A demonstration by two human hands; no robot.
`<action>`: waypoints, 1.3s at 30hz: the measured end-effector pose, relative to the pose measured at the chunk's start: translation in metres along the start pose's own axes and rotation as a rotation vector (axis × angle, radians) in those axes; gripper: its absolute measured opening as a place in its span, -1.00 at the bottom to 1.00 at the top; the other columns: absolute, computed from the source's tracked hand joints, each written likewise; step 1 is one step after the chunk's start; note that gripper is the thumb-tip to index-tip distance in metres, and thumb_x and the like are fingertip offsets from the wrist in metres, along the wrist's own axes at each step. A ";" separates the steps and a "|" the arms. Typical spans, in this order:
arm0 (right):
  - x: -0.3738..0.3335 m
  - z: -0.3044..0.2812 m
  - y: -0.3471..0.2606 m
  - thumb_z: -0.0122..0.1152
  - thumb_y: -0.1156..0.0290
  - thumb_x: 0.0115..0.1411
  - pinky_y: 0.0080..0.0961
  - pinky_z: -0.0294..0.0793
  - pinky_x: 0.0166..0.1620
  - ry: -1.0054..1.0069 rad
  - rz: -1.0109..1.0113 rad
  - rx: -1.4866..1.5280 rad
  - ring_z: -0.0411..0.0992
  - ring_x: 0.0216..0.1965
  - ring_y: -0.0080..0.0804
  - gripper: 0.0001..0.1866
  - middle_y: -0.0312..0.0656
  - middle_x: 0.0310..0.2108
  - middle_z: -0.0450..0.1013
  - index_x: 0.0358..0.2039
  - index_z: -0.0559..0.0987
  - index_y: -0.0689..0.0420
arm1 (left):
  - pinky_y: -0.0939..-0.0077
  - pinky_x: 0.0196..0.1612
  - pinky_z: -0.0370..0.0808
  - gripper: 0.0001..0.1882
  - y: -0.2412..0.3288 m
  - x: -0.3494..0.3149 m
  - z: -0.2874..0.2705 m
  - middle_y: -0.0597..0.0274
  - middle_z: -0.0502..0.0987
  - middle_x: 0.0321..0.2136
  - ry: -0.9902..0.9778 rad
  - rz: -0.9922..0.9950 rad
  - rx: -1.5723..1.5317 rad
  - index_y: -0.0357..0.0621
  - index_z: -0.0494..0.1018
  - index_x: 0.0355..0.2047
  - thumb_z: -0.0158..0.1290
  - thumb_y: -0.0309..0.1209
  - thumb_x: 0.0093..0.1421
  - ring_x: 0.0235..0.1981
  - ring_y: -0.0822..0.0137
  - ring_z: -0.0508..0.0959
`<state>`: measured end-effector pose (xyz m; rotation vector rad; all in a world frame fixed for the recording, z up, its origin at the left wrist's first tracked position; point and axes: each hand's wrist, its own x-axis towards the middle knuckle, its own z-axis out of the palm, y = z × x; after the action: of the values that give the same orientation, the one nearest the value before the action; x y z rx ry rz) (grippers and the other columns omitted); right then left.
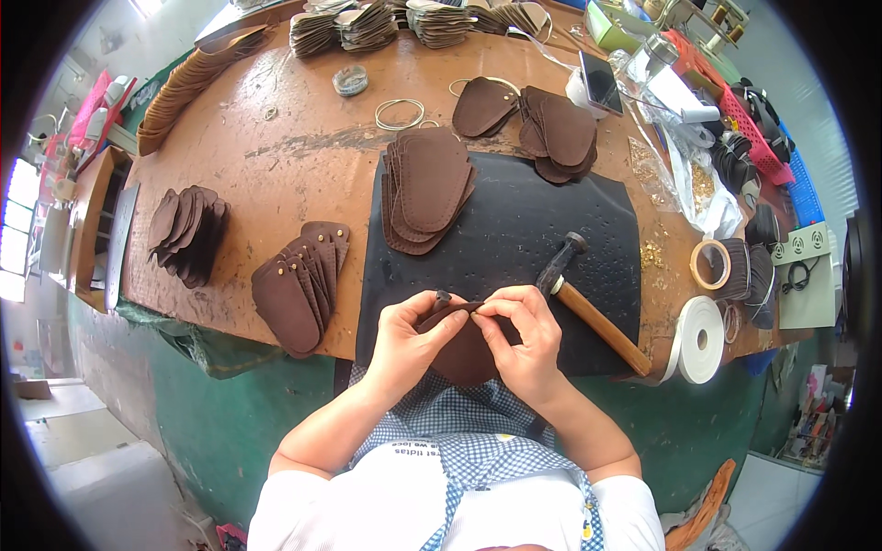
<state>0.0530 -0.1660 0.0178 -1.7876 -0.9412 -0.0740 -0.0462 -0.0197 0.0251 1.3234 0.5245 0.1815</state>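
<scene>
A brown leather piece (465,356) with a rounded end is held up at the front edge of the black mat (588,202). My left hand (402,338) is closed on its left side, and a short dark metal tool (443,298) pokes up among those fingers. With thumb and forefinger, my right hand (525,332) pinches the leather's upper edge; something tiny at the fingertips is too small to name. Beside the right hand lies a hammer (602,326) with a wooden handle. Stacked brown leather pieces (427,184) rest on the mat beyond my hands.
Left of the mat, leather pieces with brass studs (294,303) lie fanned out, near another brown stack (188,230). Small brass parts (652,255) are scattered at the right, near a white tape roll (698,340) and a tan tape roll (710,264). A phone (600,84) stands farther back.
</scene>
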 end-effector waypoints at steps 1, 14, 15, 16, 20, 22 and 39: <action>0.000 -0.001 0.000 0.42 0.64 0.03 -0.36 0.54 -0.23 -0.002 -0.010 -0.015 0.51 -0.28 -0.22 -0.83 -0.19 -0.30 0.51 -0.36 0.62 0.18 | 0.64 -0.18 0.53 -0.84 0.000 0.000 0.000 0.36 0.64 -0.33 -0.001 0.000 0.000 -0.28 0.62 -0.16 0.21 -0.46 0.29 -0.29 0.59 0.57; 0.018 -0.025 0.004 0.37 0.69 0.09 -0.40 0.61 -0.26 -0.297 -0.012 0.190 0.61 -0.34 -0.25 -0.61 -0.13 -0.37 0.58 -0.06 0.52 0.19 | 0.56 -0.23 0.54 -0.87 0.009 0.007 -0.012 0.19 0.66 -0.34 -0.171 0.288 0.372 -0.26 0.61 -0.24 0.24 -0.59 0.17 -0.34 0.45 0.61; 0.020 -0.026 0.003 0.37 0.69 0.09 -0.40 0.61 -0.26 -0.297 -0.012 0.191 0.61 -0.34 -0.25 -0.61 -0.13 -0.37 0.58 -0.06 0.52 0.19 | 0.54 -0.25 0.54 -0.85 0.009 0.007 -0.012 0.17 0.67 -0.33 -0.182 0.332 0.403 -0.25 0.62 -0.25 0.26 -0.61 0.14 -0.36 0.40 0.63; 0.021 -0.027 0.001 0.37 0.69 0.08 -0.40 0.61 -0.26 -0.291 -0.017 0.207 0.61 -0.34 -0.25 -0.61 -0.12 -0.36 0.58 -0.07 0.52 0.20 | 0.54 -0.25 0.54 -0.85 0.009 0.005 -0.011 0.17 0.67 -0.33 -0.182 0.332 0.403 -0.25 0.62 -0.25 0.26 -0.61 0.14 -0.36 0.40 0.63; 0.019 -0.027 0.002 0.35 0.70 0.06 -0.35 0.63 -0.24 -0.164 -0.417 0.057 0.59 -0.33 -0.21 -0.63 -0.12 -0.30 0.57 -0.09 0.52 0.25 | 0.52 -0.36 0.48 -0.77 0.007 0.003 -0.008 0.19 0.68 -0.35 -0.079 0.711 0.538 -0.24 0.63 -0.30 0.32 -0.66 -0.01 -0.45 0.34 0.60; 0.018 -0.030 -0.001 0.34 0.66 0.09 -0.26 0.68 -0.17 -0.151 -0.609 -0.003 0.60 -0.27 -0.18 -0.67 -0.07 -0.27 0.57 -0.11 0.50 0.26 | 0.54 -0.43 0.41 -0.73 0.004 0.003 -0.009 0.19 0.70 -0.34 -0.068 0.926 0.552 -0.23 0.62 -0.32 0.34 -0.65 -0.08 -0.50 0.39 0.56; 0.009 -0.034 -0.021 0.36 0.74 0.07 -0.39 0.64 -0.19 -0.227 -0.300 0.254 0.57 -0.28 -0.30 -0.53 -0.05 -0.26 0.55 -0.06 0.35 0.24 | 0.48 -0.28 0.56 -0.83 0.015 -0.011 -0.009 0.14 0.66 -0.36 -0.218 0.640 0.305 -0.30 0.59 -0.33 0.32 -0.64 0.04 -0.39 0.32 0.62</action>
<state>0.0589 -0.1858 0.0530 -1.4315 -1.3164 0.0581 -0.0569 -0.0128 0.0408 1.7571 -0.0769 0.4905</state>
